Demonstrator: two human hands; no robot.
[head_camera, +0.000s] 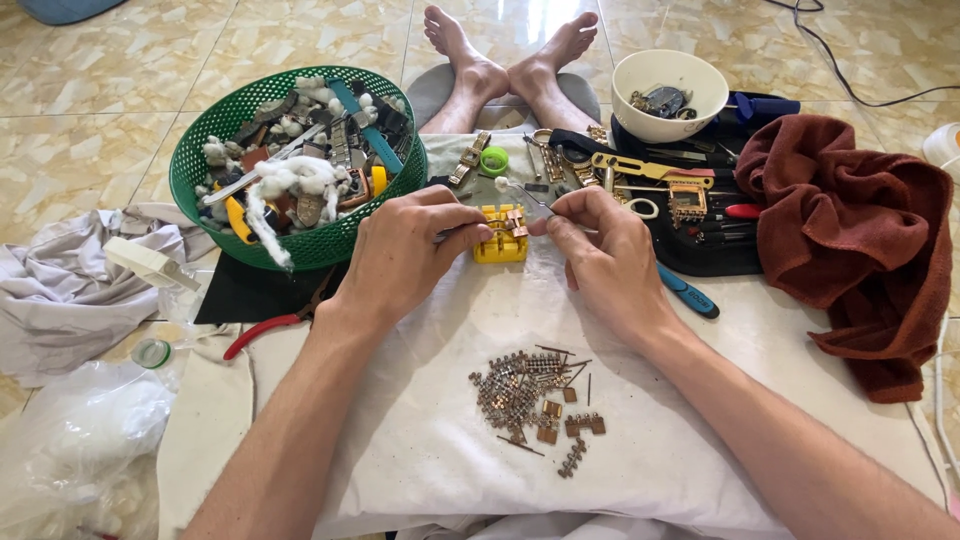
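— So, left to right, what lies there?

— Far left, a crumpled grey cloth (60, 290) and a clear plastic bag (80, 430) on the tiled floor; then a green mesh basket (200, 170) heaped with watch straps and tufts of cotton; red-handled pliers (265, 330) poke out just below it.

— And the hands?

— Both meet over a small yellow watch-band holder block (500, 238) standing on the white cloth (420, 440); the left hand (400, 255) has thumb and forefinger pressed together on something thin at the block's left edge, I cannot tell exactly what; the right hand (600, 250) pinches a slim metal pin tool (520, 192) angled down onto the block.

— Further right?

— A pile of loose brown watch-band links and pins (530, 390) sits nearer the body; beyond the hands a black tool roll (700, 250) of small tools, a white bowl (668, 92) of watch parts, a blue-handled screwdriver (688, 292), then a rust-brown towel (850, 230).

— What could go wrong?

— I judge the tool might slip off the block, since the tip is fine and the block is unclamped on soft cloth; a forearm could also brush the links and scatter the pins, as they lie right between the arms.
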